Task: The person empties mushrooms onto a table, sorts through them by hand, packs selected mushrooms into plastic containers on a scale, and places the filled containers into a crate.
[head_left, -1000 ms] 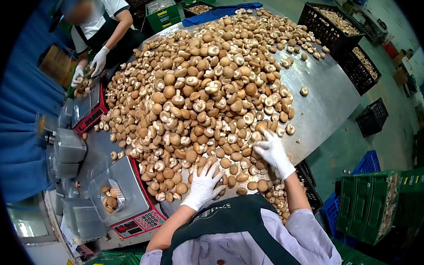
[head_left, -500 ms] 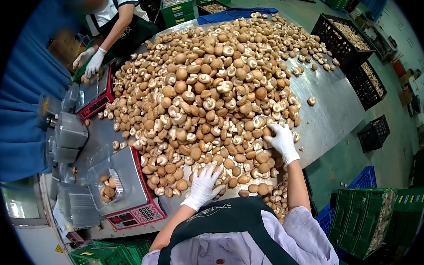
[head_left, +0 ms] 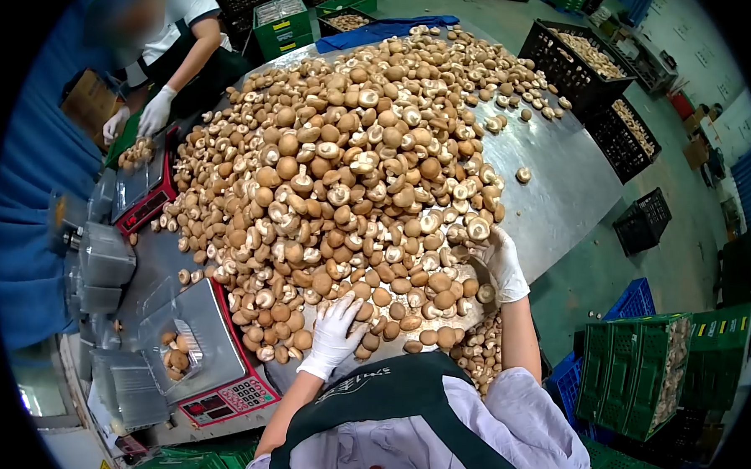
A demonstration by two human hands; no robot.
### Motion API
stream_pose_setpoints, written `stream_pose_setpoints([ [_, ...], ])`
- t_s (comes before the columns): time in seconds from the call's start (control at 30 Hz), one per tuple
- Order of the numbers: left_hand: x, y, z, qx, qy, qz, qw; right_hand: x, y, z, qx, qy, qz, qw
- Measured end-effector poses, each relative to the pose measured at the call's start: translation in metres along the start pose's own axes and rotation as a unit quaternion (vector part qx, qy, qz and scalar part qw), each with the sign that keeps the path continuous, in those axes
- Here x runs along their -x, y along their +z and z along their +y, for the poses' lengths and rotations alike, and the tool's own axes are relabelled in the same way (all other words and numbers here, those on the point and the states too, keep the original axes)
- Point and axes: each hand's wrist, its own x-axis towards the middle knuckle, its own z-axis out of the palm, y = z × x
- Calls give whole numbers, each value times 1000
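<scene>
Brown-capped mushrooms (head_left: pixel 344 174) lie in a large heap on the metal table (head_left: pixel 562 180). My left hand (head_left: pixel 332 340), in a white glove, rests at the heap's near edge. Its fingers are stretched out over a few mushrooms, touching them without a visible grip. At the heap's right side, my gloved right hand (head_left: pixel 506 269) has its fingers curled around a mushroom (head_left: pixel 478 229) whose pale underside and stem show. Part of that grip is hidden behind the hand. More mushrooms (head_left: pixel 481 350) sit below the table's front edge, between my arms.
On my left, a red-framed scale (head_left: pixel 239 392) carries a clear tray (head_left: pixel 188 344) with several mushrooms. Clear trays (head_left: pixel 126 383) are stacked beside it. Across the table, a co-worker's gloved hand (head_left: pixel 156 112) is by another scale (head_left: pixel 147 191). Crates (head_left: pixel 629 371) stand at right.
My right hand has turned and drawn slightly back, with a mushroom now showing underside up at its fingertips. My left hand stays on the near mushrooms. The whole view has shifted a little.
</scene>
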Motion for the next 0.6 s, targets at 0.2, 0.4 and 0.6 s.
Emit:
stream_pose_setpoints([
  [0.2, 4, 1, -6, -29, -8, 63, 998, 3, -21, -19, -131, -55, 37, 989],
  [0.4, 6, 8, -5, -100, -22, 38, 994, -36, -43, -60, 271, -184, 237, 914],
  [0.6, 5, 13, -3, -125, -33, 41, 991, -86, -37, -58, 582, -135, 207, 775],
])
